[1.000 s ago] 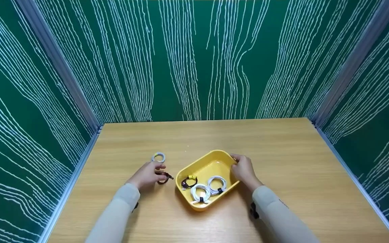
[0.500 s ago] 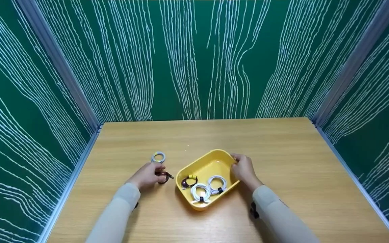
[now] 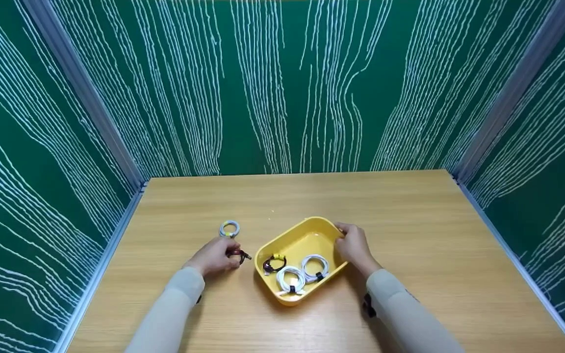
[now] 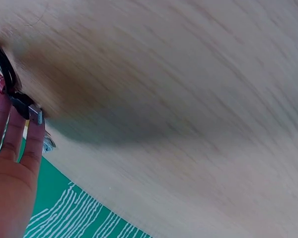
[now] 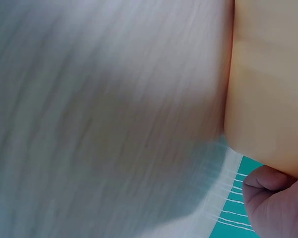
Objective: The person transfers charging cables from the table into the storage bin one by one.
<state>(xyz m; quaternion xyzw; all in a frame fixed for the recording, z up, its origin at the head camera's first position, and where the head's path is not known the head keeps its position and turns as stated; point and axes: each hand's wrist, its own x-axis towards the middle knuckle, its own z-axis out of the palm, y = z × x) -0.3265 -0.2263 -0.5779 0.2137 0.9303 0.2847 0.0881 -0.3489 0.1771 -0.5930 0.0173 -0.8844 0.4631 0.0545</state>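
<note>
My left hand (image 3: 216, 256) pinches a small coiled USB cable (image 3: 243, 255), dark with a red tie, just left of the yellow bin (image 3: 318, 239). In the left wrist view the cable's black loop (image 4: 4, 67) sits at the fingertips, and its metal USB plug (image 4: 36, 114) points outward. My right hand (image 3: 356, 246) grips the bin's right-hand rim, its fingers partly hidden by the wall. Inside the bin lie two white coiled cables (image 3: 291, 280) with black ties and a dark coiled cable (image 3: 275, 264) with a yellow tie.
A light blue coiled cable (image 3: 229, 228) with yellow ties lies on the wooden table (image 3: 410, 211) just beyond my left hand. Green panels with white wavy lines (image 3: 282, 88) stand behind the table and along both sides.
The fingers of my left hand have drawn in on the dark cable, and less of its loop shows below them. The bin and my right hand have stayed in place.
</note>
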